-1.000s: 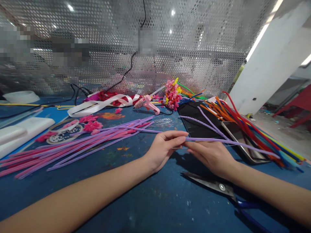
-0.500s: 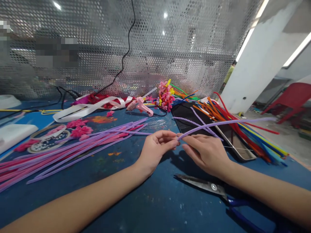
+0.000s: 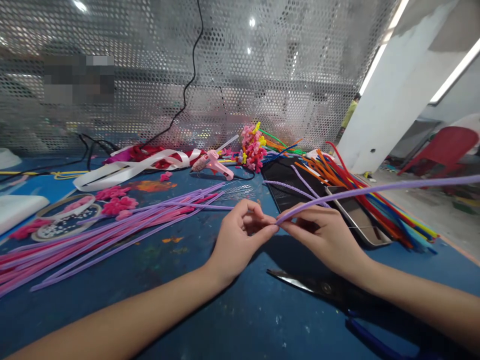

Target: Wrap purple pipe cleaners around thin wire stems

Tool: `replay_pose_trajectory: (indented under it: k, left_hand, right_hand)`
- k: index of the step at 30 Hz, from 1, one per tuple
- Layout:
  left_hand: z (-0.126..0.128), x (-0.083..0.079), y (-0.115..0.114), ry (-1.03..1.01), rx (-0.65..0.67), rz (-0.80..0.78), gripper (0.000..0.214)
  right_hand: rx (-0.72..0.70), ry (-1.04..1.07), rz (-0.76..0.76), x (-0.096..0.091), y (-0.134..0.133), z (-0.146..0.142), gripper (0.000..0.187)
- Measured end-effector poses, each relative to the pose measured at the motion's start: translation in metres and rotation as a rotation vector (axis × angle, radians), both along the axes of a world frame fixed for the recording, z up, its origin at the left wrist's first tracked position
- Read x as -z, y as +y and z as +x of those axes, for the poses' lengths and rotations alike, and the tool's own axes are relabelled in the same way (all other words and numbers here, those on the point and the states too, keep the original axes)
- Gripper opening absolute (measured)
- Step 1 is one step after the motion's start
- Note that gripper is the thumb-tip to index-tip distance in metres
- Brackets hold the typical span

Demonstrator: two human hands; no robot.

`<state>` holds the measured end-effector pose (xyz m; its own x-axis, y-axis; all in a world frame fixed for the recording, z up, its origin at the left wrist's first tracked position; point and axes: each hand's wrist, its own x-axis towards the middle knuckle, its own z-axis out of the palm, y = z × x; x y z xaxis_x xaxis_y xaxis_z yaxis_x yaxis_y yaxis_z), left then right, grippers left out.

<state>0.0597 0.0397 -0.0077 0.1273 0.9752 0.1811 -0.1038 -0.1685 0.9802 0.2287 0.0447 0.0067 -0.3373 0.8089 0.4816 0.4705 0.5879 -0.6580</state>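
Observation:
Both my hands meet at the middle of the blue table (image 3: pixel 232 320). My left hand (image 3: pixel 240 240) pinches the near end of a long lilac pipe cleaner (image 3: pixel 375 189) between thumb and fingers. My right hand (image 3: pixel 322 235) pinches the same pipe cleaner just to the right of it. The stem rises from my fingers and runs off to the right edge of the view. A thin wire (image 3: pixel 356 228) shows beside my right hand, and I cannot tell who holds it.
A spread of pink and lilac pipe cleaners (image 3: pixel 93 235) lies at the left. Scissors (image 3: pixel 318 287) lie under my right wrist. A pink glue gun (image 3: pixel 215 165), ribbon (image 3: pixel 127 167), a flower bunch (image 3: pixel 252 147), a dark tray (image 3: pixel 288 177) and coloured pipe cleaners (image 3: pixel 375 205) sit behind, before a perforated metal screen (image 3: pixel 240 75).
The lilac pipe cleaner's far end has swung up from the table and out to the right. My hands have slid along it and now pinch its near end, close together.

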Motion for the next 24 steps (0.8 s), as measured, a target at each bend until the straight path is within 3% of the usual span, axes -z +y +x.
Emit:
replay_pose_trajectory:
  k: [9, 13, 18, 20, 24]
  left_hand:
    - [-0.004, -0.009, -0.006, 0.344, 0.039, 0.194, 0.021]
    - [-0.003, -0.019, -0.007, 0.479, 0.076, 0.21, 0.027]
    - [-0.003, -0.02, -0.01, 0.421, 0.111, 0.219, 0.037]
    - [-0.005, -0.018, -0.01, 0.487, 0.06, 0.356, 0.037]
    - [-0.015, -0.021, -0.007, 0.922, -0.074, 0.948, 0.028]
  right_hand:
    - [-0.147, 0.162, -0.431, -0.006, 0.001, 0.002, 0.016]
    - [-0.186, 0.174, -0.414, -0.009, -0.001, 0.003, 0.015]
    - [-0.133, 0.136, -0.405, -0.017, -0.004, 0.004, 0.015]
    - [-0.118, 0.166, -0.463, -0.019, -0.003, 0.004, 0.017]
    - [-0.168, 0.289, -0.751, -0.02, -0.003, 0.004, 0.017]
